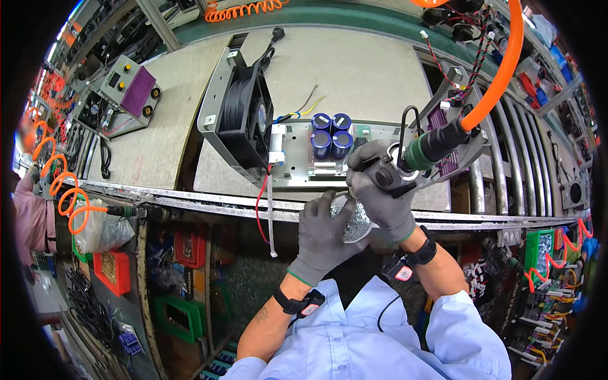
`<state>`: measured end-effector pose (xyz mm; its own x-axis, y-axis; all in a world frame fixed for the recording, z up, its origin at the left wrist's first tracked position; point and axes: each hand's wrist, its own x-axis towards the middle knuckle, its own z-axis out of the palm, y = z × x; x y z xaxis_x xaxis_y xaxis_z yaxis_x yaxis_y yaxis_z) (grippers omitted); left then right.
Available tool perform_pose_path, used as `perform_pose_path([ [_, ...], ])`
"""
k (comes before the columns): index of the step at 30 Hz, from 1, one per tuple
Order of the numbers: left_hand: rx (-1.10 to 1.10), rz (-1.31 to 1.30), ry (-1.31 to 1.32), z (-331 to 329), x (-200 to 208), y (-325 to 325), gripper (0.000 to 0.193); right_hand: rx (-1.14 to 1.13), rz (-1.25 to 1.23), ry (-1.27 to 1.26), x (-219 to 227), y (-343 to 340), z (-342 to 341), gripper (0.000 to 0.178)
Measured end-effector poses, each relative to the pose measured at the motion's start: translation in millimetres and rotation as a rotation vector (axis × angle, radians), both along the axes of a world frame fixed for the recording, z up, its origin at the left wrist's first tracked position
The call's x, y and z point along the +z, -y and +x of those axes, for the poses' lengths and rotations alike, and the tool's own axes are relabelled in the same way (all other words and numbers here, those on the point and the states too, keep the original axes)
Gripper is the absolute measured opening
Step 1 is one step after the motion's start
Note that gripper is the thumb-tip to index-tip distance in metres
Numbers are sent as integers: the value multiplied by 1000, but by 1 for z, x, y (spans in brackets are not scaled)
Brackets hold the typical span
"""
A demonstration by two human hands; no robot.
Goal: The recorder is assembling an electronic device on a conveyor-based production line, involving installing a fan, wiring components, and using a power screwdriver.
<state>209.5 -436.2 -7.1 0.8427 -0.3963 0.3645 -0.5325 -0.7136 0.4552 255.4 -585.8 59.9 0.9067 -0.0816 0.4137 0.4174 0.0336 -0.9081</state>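
Both my hands wear grey gloves. My left hand (323, 237) is closed round a small dish of silver screws (356, 227), held in front of the bench edge. My right hand (386, 206) is wrapped round a pneumatic screwdriver (425, 152), its orange hose (500, 82) rising to the upper right; the tool's tip is hidden. Some right fingers lie close above the dish, and whether they pinch a screw I cannot make out. Just beyond is an open metal chassis with a circuit board (364, 133), several blue capacitors (322, 144) and a black fan (244, 117) at its left.
A purple-and-grey machine unit (130, 92) stands farther left on the bench. Metal rollers (513, 152) run at the right. Below the bench edge sit a red bin (112, 273) and a green bin (180, 316). Coiled orange hoses (60, 177) hang at the left.
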Motion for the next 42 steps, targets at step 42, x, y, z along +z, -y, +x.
perform_pose_path([
  [42, 30, 47, 11, -3, 5, 2, 77, -213, -56, 117, 33, 37, 30, 24],
])
